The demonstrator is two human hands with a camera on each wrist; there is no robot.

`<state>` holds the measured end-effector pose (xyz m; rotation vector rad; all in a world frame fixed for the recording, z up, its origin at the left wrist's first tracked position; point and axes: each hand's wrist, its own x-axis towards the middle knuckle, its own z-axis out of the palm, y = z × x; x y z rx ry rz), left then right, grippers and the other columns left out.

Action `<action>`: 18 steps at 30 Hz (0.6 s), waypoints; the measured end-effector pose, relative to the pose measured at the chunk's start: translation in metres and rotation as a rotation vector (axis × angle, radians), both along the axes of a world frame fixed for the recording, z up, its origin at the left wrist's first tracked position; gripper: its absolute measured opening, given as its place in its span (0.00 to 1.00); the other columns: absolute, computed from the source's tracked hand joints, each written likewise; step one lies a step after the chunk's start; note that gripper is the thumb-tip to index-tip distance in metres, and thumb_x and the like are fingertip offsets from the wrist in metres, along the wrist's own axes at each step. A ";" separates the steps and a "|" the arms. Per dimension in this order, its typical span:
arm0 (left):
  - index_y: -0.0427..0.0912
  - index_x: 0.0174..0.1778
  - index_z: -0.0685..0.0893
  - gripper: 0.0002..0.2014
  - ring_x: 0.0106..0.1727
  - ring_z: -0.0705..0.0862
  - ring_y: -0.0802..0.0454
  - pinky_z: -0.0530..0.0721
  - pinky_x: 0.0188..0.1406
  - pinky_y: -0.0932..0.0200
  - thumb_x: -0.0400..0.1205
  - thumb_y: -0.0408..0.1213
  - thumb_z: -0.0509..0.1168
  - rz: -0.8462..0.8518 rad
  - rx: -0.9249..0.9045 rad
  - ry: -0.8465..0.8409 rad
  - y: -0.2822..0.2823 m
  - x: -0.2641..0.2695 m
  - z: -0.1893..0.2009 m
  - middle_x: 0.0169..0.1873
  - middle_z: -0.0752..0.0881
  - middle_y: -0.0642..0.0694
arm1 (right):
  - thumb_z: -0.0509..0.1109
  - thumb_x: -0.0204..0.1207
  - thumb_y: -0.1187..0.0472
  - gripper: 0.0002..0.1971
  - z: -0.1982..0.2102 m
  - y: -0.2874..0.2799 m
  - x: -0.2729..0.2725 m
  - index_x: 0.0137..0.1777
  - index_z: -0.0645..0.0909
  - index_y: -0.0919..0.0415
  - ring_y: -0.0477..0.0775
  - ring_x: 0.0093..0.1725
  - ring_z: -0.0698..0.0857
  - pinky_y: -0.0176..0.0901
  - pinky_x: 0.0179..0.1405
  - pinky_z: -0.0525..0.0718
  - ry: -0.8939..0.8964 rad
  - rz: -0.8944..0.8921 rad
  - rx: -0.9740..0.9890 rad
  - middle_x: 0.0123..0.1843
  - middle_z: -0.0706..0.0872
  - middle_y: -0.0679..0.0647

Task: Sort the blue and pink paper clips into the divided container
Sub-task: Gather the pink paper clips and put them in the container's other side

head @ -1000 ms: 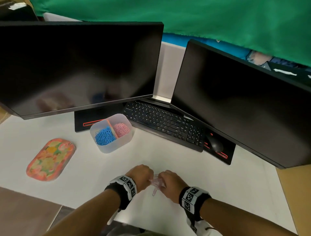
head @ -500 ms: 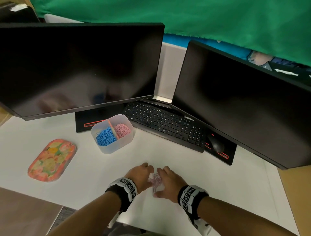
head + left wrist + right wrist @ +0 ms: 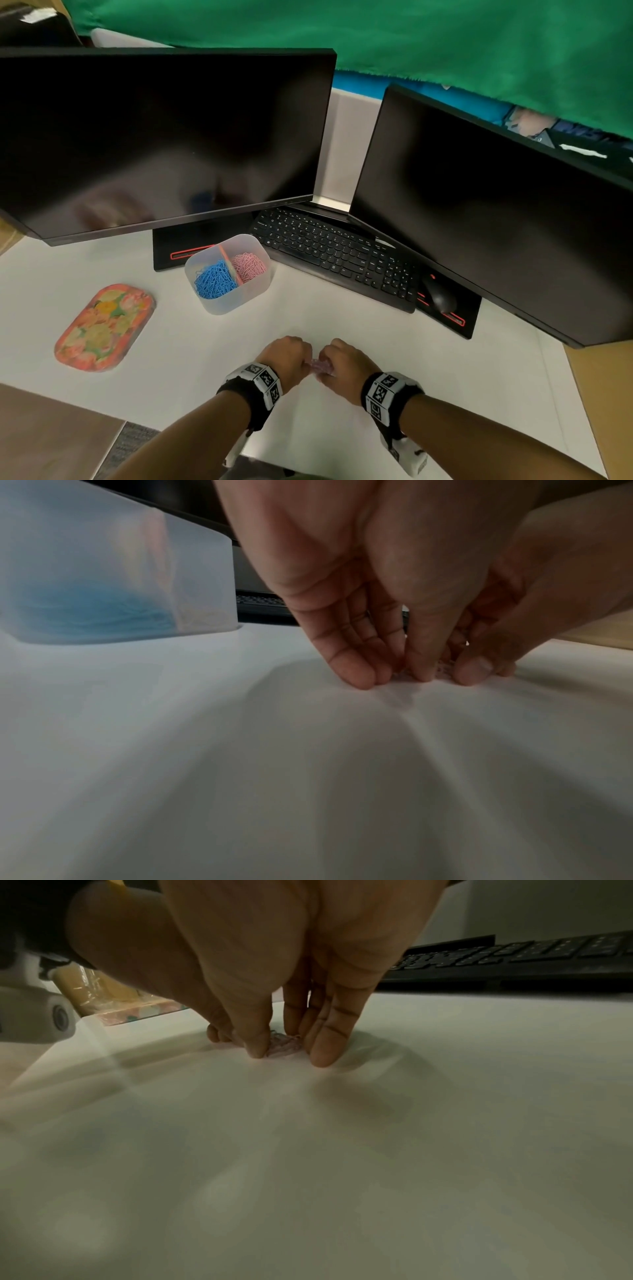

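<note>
A small heap of pink paper clips [image 3: 320, 365] lies on the white table near its front edge. My left hand [image 3: 287, 356] and right hand [image 3: 342, 363] close in on it from either side, fingers curled down onto the table. In the right wrist view my right hand [image 3: 287, 1056] brackets the pink paper clips [image 3: 284, 1045] between thumb and fingers. My left hand [image 3: 394, 674] pinches at the heap's other side, the clips mostly hidden there. The divided container [image 3: 227, 301] stands farther back, with blue clips [image 3: 214, 279] in its left half and pink clips [image 3: 248, 267] in its right.
A floral oval tray [image 3: 102, 327] lies to the left. Behind the container are two dark monitors [image 3: 164, 137], a black keyboard [image 3: 339, 260] and a mouse [image 3: 442, 296]. The table's front edge runs just behind my wrists.
Both hands have drawn closer together and their fingers have curled in. The pink clips, loosely spread between them before, are now bunched into a tighter heap.
</note>
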<state>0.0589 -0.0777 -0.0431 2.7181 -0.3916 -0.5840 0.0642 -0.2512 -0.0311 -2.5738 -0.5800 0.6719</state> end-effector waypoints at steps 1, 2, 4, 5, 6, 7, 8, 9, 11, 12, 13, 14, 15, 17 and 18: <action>0.44 0.52 0.86 0.14 0.51 0.85 0.45 0.81 0.47 0.56 0.82 0.49 0.62 -0.005 0.011 -0.002 0.000 0.000 -0.001 0.49 0.86 0.44 | 0.70 0.76 0.50 0.16 0.000 -0.001 0.001 0.57 0.79 0.59 0.58 0.53 0.83 0.46 0.51 0.81 0.004 0.005 -0.005 0.56 0.79 0.54; 0.43 0.52 0.86 0.15 0.50 0.85 0.45 0.81 0.47 0.56 0.82 0.50 0.62 -0.009 0.021 -0.001 0.001 -0.001 -0.001 0.49 0.86 0.44 | 0.71 0.75 0.50 0.18 0.000 -0.002 0.002 0.60 0.79 0.58 0.57 0.54 0.83 0.46 0.52 0.81 0.012 0.011 -0.008 0.57 0.79 0.53; 0.43 0.53 0.85 0.15 0.51 0.84 0.45 0.81 0.48 0.55 0.82 0.49 0.62 -0.008 0.018 0.000 0.001 -0.001 0.000 0.51 0.85 0.44 | 0.71 0.74 0.48 0.22 0.001 -0.008 0.002 0.65 0.76 0.56 0.55 0.56 0.83 0.45 0.55 0.81 0.024 0.023 -0.001 0.60 0.78 0.51; 0.43 0.56 0.83 0.15 0.52 0.84 0.45 0.81 0.48 0.55 0.81 0.49 0.63 0.002 0.000 0.001 0.001 -0.001 0.000 0.52 0.85 0.44 | 0.71 0.74 0.49 0.23 0.001 -0.012 0.001 0.67 0.75 0.55 0.55 0.56 0.83 0.45 0.55 0.81 0.023 0.033 0.002 0.61 0.77 0.50; 0.44 0.59 0.81 0.15 0.53 0.84 0.46 0.81 0.49 0.56 0.80 0.48 0.65 0.018 -0.020 0.003 0.002 -0.001 0.000 0.54 0.84 0.45 | 0.70 0.75 0.51 0.23 0.001 -0.017 0.001 0.68 0.74 0.55 0.55 0.56 0.83 0.45 0.55 0.82 0.019 0.047 -0.002 0.62 0.76 0.50; 0.45 0.62 0.80 0.17 0.53 0.84 0.46 0.81 0.50 0.56 0.80 0.48 0.66 0.032 -0.036 0.006 0.003 -0.001 0.000 0.55 0.83 0.46 | 0.68 0.76 0.53 0.22 0.001 -0.021 0.001 0.69 0.74 0.55 0.56 0.56 0.83 0.45 0.56 0.82 0.016 0.059 -0.010 0.63 0.76 0.50; 0.46 0.64 0.79 0.18 0.54 0.84 0.46 0.82 0.51 0.56 0.79 0.47 0.67 0.042 -0.044 0.007 0.004 -0.001 0.000 0.56 0.82 0.47 | 0.67 0.77 0.55 0.21 0.001 -0.024 0.001 0.69 0.74 0.55 0.57 0.57 0.83 0.45 0.57 0.81 0.016 0.067 -0.020 0.64 0.76 0.50; 0.47 0.64 0.79 0.19 0.54 0.84 0.46 0.82 0.52 0.56 0.79 0.47 0.67 0.043 -0.045 0.004 0.004 -0.001 0.000 0.56 0.82 0.48 | 0.66 0.78 0.56 0.19 0.001 -0.025 0.002 0.69 0.74 0.56 0.57 0.57 0.83 0.45 0.57 0.81 0.016 0.071 -0.027 0.64 0.76 0.51; 0.47 0.63 0.81 0.17 0.52 0.85 0.47 0.83 0.51 0.56 0.80 0.48 0.66 0.029 -0.040 -0.005 0.002 0.001 -0.001 0.55 0.82 0.48 | 0.65 0.79 0.55 0.17 0.001 -0.023 0.004 0.67 0.77 0.57 0.58 0.58 0.82 0.44 0.57 0.79 0.010 0.078 -0.042 0.62 0.78 0.53; 0.47 0.62 0.82 0.16 0.52 0.85 0.46 0.82 0.50 0.56 0.81 0.48 0.65 0.019 -0.041 -0.007 0.001 0.001 -0.001 0.54 0.83 0.48 | 0.66 0.79 0.54 0.16 0.002 -0.020 0.005 0.65 0.78 0.58 0.58 0.57 0.82 0.43 0.55 0.78 0.006 0.079 -0.047 0.61 0.79 0.54; 0.47 0.60 0.84 0.14 0.51 0.85 0.46 0.82 0.49 0.57 0.81 0.48 0.64 0.008 -0.044 -0.008 0.000 0.002 0.000 0.53 0.83 0.47 | 0.66 0.79 0.53 0.15 0.002 -0.017 0.005 0.62 0.79 0.58 0.57 0.56 0.82 0.43 0.52 0.78 0.004 0.075 -0.047 0.59 0.80 0.54; 0.46 0.58 0.85 0.14 0.51 0.85 0.46 0.83 0.49 0.57 0.82 0.47 0.63 -0.003 -0.042 -0.010 -0.001 0.003 0.000 0.52 0.84 0.47 | 0.67 0.79 0.52 0.14 0.003 -0.014 0.006 0.60 0.80 0.59 0.57 0.55 0.83 0.43 0.50 0.77 0.003 0.069 -0.044 0.57 0.81 0.55; 0.45 0.57 0.86 0.13 0.51 0.85 0.45 0.83 0.50 0.57 0.82 0.46 0.63 -0.014 -0.037 -0.011 -0.001 0.003 0.000 0.51 0.84 0.46 | 0.67 0.79 0.50 0.15 0.003 -0.012 0.006 0.58 0.80 0.59 0.57 0.54 0.83 0.42 0.49 0.77 0.004 0.062 -0.040 0.56 0.82 0.55; 0.45 0.55 0.87 0.12 0.52 0.85 0.46 0.83 0.52 0.56 0.83 0.44 0.62 -0.032 -0.041 -0.019 -0.001 0.004 0.001 0.51 0.86 0.47 | 0.67 0.78 0.49 0.15 0.003 -0.008 0.005 0.57 0.81 0.59 0.56 0.53 0.83 0.41 0.48 0.77 0.002 0.053 -0.029 0.55 0.84 0.55; 0.47 0.55 0.88 0.12 0.53 0.85 0.47 0.83 0.54 0.56 0.83 0.44 0.62 -0.038 -0.050 -0.021 -0.001 0.005 0.001 0.51 0.86 0.47 | 0.67 0.78 0.49 0.15 0.002 -0.006 0.005 0.56 0.81 0.59 0.56 0.53 0.84 0.40 0.47 0.76 0.001 0.050 -0.022 0.55 0.84 0.55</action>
